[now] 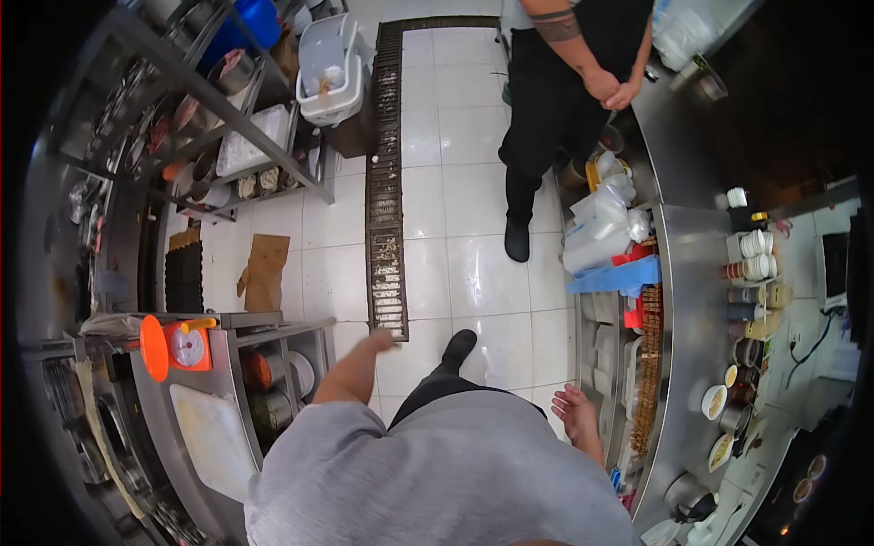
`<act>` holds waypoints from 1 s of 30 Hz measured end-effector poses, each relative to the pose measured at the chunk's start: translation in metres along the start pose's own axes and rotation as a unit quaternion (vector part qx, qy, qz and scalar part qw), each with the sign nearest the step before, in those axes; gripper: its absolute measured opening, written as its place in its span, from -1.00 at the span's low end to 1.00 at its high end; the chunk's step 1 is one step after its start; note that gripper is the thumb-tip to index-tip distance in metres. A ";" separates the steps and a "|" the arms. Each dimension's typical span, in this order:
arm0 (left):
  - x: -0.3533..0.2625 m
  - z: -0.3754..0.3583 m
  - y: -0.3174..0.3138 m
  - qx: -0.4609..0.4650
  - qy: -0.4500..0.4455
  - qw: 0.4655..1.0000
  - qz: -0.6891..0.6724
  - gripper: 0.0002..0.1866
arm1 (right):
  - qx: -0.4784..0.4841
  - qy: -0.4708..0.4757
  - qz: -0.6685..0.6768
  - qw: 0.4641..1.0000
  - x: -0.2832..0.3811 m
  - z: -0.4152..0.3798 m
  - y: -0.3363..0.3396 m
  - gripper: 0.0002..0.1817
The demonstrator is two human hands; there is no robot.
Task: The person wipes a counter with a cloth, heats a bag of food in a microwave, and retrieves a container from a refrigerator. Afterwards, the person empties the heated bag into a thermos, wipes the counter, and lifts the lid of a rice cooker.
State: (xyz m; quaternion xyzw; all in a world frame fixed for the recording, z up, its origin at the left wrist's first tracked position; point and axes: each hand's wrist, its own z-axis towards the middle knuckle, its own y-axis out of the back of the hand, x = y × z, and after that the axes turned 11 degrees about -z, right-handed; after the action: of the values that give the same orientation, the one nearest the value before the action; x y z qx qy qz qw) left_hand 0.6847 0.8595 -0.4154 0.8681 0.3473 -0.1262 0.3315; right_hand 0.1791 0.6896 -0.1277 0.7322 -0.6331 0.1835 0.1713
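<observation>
My left hand (382, 340) hangs ahead of my body, over the near end of the dark floor drain grate (386, 200). It is small and smeared, so its fingers do not show clearly. At my right side, my right hand (574, 409) is open with fingers apart and nothing in it. Beside it runs the steel counter (683, 273), with shelves of containers below its edge. To the left of my body, a white cutting board (211, 439) lies on a steel table, and an orange scale (189, 347) stands beyond it.
Another person (555, 100) stands ahead at the right, hands clasped. A white bin (332, 91) and a steel rack (209, 100) stand at the left. Flattened cardboard (266, 271) lies on the tiled floor (482, 282). Plastic bags (601, 223) bulge out beside the counter.
</observation>
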 end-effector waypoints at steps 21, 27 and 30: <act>-0.064 0.089 0.105 -0.072 0.083 0.804 -0.585 -0.63 | -0.226 0.034 -0.504 0.833 0.005 -0.053 0.087 -0.68; -0.115 0.090 0.040 0.064 0.130 0.877 -0.458 -0.58 | -0.277 -0.064 -0.413 0.865 -0.080 -0.112 0.147 -0.67; -0.114 0.089 -0.003 0.138 0.203 0.886 -0.393 -0.77 | -0.290 -0.101 -0.363 0.880 -0.133 -0.129 0.166 -0.71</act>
State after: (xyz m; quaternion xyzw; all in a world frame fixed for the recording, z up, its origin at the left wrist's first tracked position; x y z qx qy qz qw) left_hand 0.6012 0.7432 -0.4321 0.7043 0.6986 -0.1136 0.0540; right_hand -0.0091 0.8439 -0.0769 0.8426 -0.3621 -0.1585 0.3658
